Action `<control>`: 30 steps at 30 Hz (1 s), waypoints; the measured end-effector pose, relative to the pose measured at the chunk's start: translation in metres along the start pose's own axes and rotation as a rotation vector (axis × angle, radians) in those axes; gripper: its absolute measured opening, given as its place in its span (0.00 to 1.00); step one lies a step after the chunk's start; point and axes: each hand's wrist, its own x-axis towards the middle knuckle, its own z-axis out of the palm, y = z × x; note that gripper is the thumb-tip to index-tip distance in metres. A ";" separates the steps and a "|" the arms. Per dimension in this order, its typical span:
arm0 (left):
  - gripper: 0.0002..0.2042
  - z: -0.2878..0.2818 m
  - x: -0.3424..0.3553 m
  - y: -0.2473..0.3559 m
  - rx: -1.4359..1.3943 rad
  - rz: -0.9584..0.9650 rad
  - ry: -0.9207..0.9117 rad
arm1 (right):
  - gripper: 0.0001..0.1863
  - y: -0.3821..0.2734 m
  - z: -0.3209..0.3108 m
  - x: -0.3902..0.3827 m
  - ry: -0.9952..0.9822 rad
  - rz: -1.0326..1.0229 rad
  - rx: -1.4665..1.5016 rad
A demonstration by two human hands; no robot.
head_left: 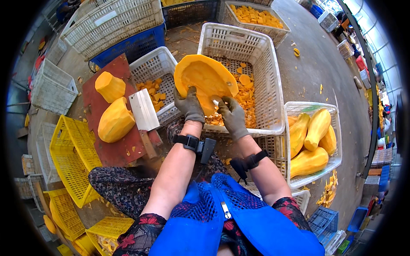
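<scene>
Two gloved hands work over the big white crate in front of us. Our left hand has its fingers curled around the lower left edge of a halved pumpkin, tilting its hollowed, cut face toward us above the crate. Our right hand is closed on a small pale-tipped tool at the half's lower edge, just where the flesh meets the rim; we cannot tell exactly what kind of tool it is.

Judging by what lies around, the work looks well under way but far from over. Scraps and pulp already cover the crate floor beneath the half, and the smaller white basket to its left holds orange cubes. On the red cutting board at near left, two peeled chunks wait beside a broad cleaver, not yet cut up. To the right, another white basket holds several whole peeled pumpkins that nobody has touched. At the far end, a crate of cut pieces sits filled. Empty yellow crates stand at near left.
</scene>
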 end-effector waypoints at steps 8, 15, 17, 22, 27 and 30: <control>0.22 0.003 0.006 0.011 0.058 0.122 -0.020 | 0.19 0.029 -0.047 -0.017 -0.179 0.038 -0.745; 0.21 0.005 0.002 0.012 0.055 0.111 -0.027 | 0.17 -0.029 -0.007 -0.010 0.014 -0.181 -0.379; 0.21 0.000 0.009 0.009 0.075 0.110 -0.053 | 0.13 0.001 -0.007 -0.010 -0.093 -0.068 -0.538; 0.21 -0.004 0.010 0.017 -0.011 0.063 -0.023 | 0.12 0.022 -0.042 -0.017 -0.050 -0.157 -0.453; 0.20 0.005 -0.001 0.023 -0.136 -0.044 -0.023 | 0.19 -0.027 0.002 -0.005 0.146 -0.134 -0.246; 0.20 0.001 -0.003 0.028 -0.129 -0.046 -0.072 | 0.20 -0.032 0.016 0.006 0.069 -0.040 -0.162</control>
